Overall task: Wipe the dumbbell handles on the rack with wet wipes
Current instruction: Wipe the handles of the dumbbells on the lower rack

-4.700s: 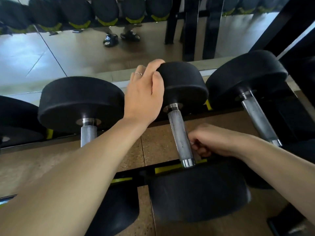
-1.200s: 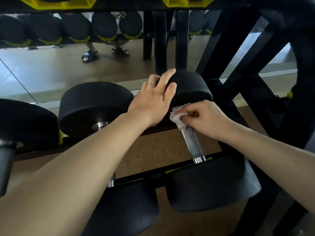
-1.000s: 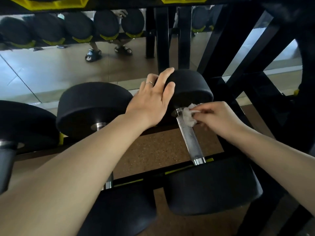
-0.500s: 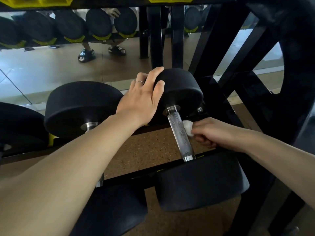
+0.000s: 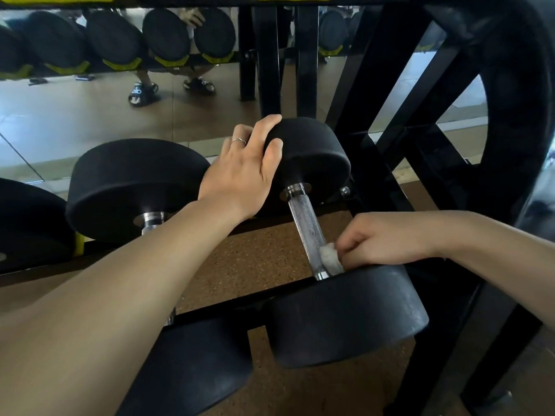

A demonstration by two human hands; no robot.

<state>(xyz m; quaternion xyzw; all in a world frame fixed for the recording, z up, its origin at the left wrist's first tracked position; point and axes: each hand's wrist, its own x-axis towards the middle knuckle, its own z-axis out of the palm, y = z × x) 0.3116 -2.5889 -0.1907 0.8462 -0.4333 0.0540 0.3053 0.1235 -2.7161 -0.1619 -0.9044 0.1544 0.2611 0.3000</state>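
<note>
Rack (image 5: 369, 163) post beside handle (image 5: 306, 226), right hand (image 5: 384, 238) pinching wipe (image 5: 330, 259)

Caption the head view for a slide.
Right hand rubs a wet wipe on a dumbbell handle; left hand steadies its far weight.

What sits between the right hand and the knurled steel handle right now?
A crumpled white wet wipe, pinched by the right hand against the knurled steel handle near its lower end, per the head view.

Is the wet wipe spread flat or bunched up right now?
Bunched up. The wet wipe shows as a small white wad pinched in the right hand, pressed against the near end of the dumbbell handle.
</note>
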